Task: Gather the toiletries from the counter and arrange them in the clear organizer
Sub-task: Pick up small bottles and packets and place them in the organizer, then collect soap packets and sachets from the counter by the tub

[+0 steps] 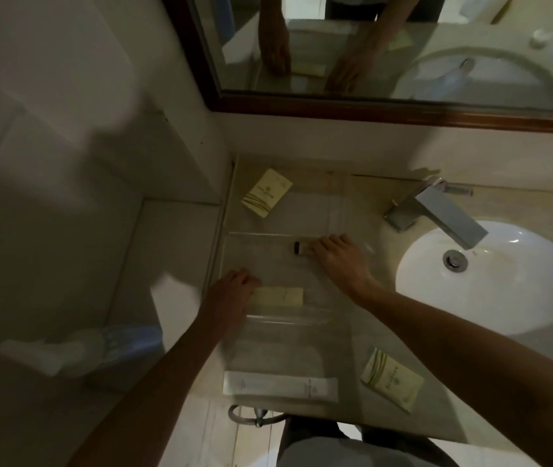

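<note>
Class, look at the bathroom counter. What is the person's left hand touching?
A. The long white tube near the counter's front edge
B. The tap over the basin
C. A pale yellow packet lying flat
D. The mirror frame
C: the left hand rests at the end of the pale yellow packet, away from the white tube and the tap.

Both my bare arms reach forward over the bench, forearms angling in from the near edge. My left hand (234, 288) lies toward the bench's left edge, knuckles up, fingers curled, its grip pinched on the end of a pale yellow packet (280, 295). My right hand (342, 257) is further in, toward the middle of the bench, palm down, wrist bent, fingertips closing on a small dark-capped item (298, 248).
</note>
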`<state>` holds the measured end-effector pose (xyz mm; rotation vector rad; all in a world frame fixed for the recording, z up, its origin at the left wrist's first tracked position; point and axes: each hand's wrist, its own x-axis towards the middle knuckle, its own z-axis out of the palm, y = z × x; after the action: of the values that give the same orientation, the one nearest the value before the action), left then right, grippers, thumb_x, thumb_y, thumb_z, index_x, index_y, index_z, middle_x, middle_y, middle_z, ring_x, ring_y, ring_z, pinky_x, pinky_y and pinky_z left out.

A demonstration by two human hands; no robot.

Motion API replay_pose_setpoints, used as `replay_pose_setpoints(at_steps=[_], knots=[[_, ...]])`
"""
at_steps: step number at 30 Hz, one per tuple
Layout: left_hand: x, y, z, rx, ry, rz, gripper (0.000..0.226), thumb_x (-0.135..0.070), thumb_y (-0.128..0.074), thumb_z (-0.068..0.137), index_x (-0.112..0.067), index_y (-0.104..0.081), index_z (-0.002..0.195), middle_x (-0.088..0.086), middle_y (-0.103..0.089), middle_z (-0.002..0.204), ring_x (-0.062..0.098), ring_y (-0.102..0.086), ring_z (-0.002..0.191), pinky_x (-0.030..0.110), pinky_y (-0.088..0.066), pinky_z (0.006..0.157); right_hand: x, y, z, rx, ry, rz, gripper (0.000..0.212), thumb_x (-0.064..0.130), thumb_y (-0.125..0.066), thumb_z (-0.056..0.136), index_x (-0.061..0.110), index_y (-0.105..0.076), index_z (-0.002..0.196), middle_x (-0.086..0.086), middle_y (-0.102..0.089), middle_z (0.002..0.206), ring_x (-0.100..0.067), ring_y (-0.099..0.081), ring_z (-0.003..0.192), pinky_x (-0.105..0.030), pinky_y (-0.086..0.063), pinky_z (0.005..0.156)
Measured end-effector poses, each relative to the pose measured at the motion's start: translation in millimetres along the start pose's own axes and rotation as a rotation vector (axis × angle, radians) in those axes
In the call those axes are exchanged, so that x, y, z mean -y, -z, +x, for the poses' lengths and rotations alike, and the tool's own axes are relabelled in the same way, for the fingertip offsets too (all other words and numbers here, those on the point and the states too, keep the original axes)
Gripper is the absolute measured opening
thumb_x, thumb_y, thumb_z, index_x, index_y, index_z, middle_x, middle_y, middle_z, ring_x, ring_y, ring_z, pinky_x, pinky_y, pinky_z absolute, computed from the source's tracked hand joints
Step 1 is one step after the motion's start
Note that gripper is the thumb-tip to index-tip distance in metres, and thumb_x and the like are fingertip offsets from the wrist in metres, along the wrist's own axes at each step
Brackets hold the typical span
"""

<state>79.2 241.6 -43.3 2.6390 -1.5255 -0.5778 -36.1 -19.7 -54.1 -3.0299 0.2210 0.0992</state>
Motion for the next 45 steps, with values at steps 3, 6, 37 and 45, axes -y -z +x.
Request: replay_pose_setpoints(at_steps=[3,6,37,45], knots=[[-33.5,15.4,11.0,-0.110,0.024,0.045,0.052,-0.019,-0.059,0.065,-0.016,-0.057,0.117,0.007,-0.058,0.118,0.028,-0.055,0.107,0.039,-0.049,0.084,-8.2,10.0,-6.6,-0.118,-0.003,0.123,0.010,0.009,-0.070,0.083,0.007,-0.068,0.093,-0.015,-0.067,0.093,-0.032,-0.061,0.081,-0.042,-0.044,0.074],[-94.7,22.0,37.4,-0.171,-0.058,0.027,0.057,-0.028,-0.048,0.068,-0.011,-0.054,0.122,0.009,-0.058,0.121,0.027,-0.054,0.109,0.039,-0.048,0.091,-32.4,33.0,-43.4,-0.225,-0.037,0.199,0.012,0.018,-0.059,0.092,0.012,-0.067,0.099,-0.009,-0.065,0.098,-0.027,-0.059,0.086,-0.038,-0.046,0.075],[-672.3,-101.9,178.8,0.112,-0.622,-0.057,0.036,-0.021,-0.055,0.085,-0.015,-0.053,0.120,0.005,-0.052,0.121,0.023,-0.055,0.103,0.038,-0.052,0.077,-340.3,7.8,-552.7,-0.125,-0.748,0.352,0.033,0.008,-0.069,0.083,0.015,-0.064,0.114,-0.007,-0.060,0.114,-0.021,-0.059,0.095,-0.031,-0.053,0.073],[-692.5,-61.5,311.3,-0.115,-0.405,-0.021,0.050,-0.012,-0.058,0.086,-0.012,-0.042,0.134,0.011,-0.048,0.132,0.030,-0.049,0.115,0.042,-0.044,0.090,-365.9,16.7,-556.2,-0.087,-0.802,0.311,0.031,0.032,-0.061,0.092,0.020,-0.061,0.120,-0.002,-0.058,0.122,-0.020,-0.060,0.104,-0.028,-0.047,0.081]])
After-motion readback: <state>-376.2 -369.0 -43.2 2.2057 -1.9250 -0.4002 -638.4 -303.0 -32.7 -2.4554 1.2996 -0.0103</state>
